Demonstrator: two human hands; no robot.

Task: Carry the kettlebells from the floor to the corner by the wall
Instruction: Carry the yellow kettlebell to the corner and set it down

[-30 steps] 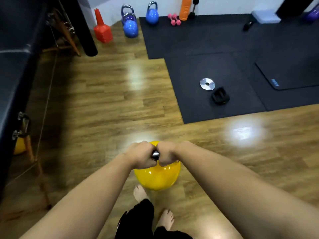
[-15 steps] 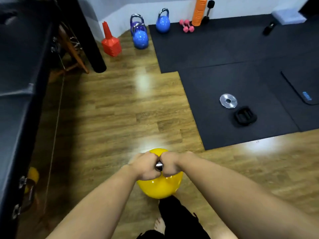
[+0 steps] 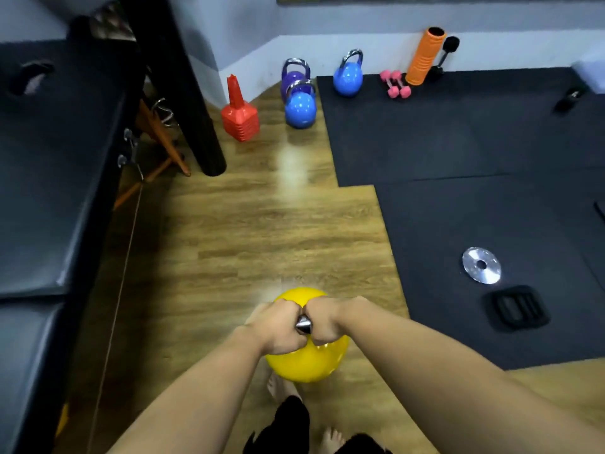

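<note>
We look down from head height at our own two bare arms reaching forward over a wooden floor [image 3: 248, 231]. Our left hand [image 3: 278, 329] and right hand [image 3: 327, 322] sit side by side, knuckles touching, fingers curled tight around the shiny metal handle [image 3: 303, 324] of a yellow kettlebell [image 3: 304, 362]. The round yellow body hangs below our fists, above our bare feet [image 3: 330, 437] at the bottom edge.

Ahead, in the corner by the pale wall [image 3: 262, 24], stand three more kettlebells: a purple kettlebell [image 3: 291, 78] nearest the wall, a blue kettlebell [image 3: 300, 109] just in front of it and touching it, and a second blue kettlebell [image 3: 348, 78] to the right, on the edge of a black rubber mat [image 3: 458, 152]. A stack of red cones [image 3: 240, 117] stands left of them.

Further right along the wall lie small pink dumbbells [image 3: 396, 85] and an upright orange foam roller [image 3: 425, 55]. On the mat to our right rest a silver weight plate [image 3: 481, 265] and, just beside it, a black object [image 3: 514, 308]. A dark padded bench [image 3: 49, 158] fills the left side.
</note>
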